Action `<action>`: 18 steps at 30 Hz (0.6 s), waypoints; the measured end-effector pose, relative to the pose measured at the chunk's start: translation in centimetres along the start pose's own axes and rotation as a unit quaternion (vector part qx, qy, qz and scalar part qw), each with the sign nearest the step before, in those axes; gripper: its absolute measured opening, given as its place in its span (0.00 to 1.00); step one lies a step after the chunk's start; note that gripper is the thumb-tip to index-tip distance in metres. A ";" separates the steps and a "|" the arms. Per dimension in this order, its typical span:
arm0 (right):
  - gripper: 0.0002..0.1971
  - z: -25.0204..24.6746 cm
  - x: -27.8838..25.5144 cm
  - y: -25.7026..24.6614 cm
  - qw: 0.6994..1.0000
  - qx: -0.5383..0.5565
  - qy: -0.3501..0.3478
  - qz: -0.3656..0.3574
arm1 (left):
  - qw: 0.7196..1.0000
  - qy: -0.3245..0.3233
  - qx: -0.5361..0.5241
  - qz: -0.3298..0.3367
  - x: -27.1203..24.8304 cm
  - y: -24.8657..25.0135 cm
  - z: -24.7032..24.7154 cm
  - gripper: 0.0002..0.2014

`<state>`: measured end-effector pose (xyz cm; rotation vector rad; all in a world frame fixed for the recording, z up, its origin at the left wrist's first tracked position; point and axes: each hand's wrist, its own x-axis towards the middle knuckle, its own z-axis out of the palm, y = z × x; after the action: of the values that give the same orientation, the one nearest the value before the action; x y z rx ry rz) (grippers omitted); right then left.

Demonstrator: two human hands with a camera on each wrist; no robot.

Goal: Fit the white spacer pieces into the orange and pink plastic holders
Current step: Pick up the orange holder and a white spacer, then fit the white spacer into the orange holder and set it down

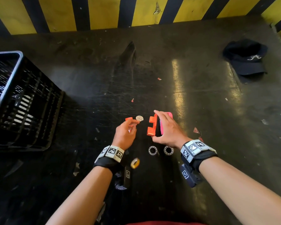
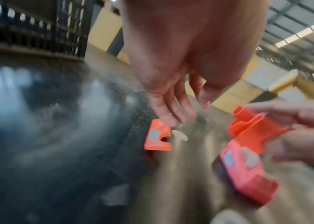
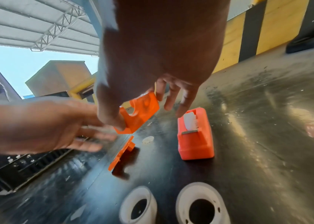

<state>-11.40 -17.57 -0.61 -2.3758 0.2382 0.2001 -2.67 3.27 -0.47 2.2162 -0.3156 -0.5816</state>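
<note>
My right hand (image 1: 167,129) grips the orange holder half (image 1: 152,126); my left hand (image 1: 126,133) hovers loose-fingered over the white disc (image 1: 139,118). A fumbled pinch could skid it across the tabletop (image 1: 201,103).

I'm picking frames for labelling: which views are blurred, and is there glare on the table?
Head view: sharp, with streaks of glare on the table. Left wrist view: heavily motion-blurred, the left hand and pink holder smeared. Right wrist view: mostly sharp, left hand blurred.
</note>
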 end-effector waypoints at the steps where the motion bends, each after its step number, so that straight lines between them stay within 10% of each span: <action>1: 0.57 -0.2 -0.1 0.3 1.000 -0.002 0.007 0.004 | 0.999 -0.012 0.037 -0.003 -0.3 -0.7 -0.4 0.12; 18: 0.56 -0.8 -2.8 0.6 0.999 -0.042 -0.001 0.014 | 0.937 -0.292 0.189 0.021 -9.0 -4.0 0.4 0.18</action>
<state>-14.22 -18.26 0.18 -2.4567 0.2663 0.2291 -10.51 9.20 -1.06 2.3408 -0.8390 -1.2439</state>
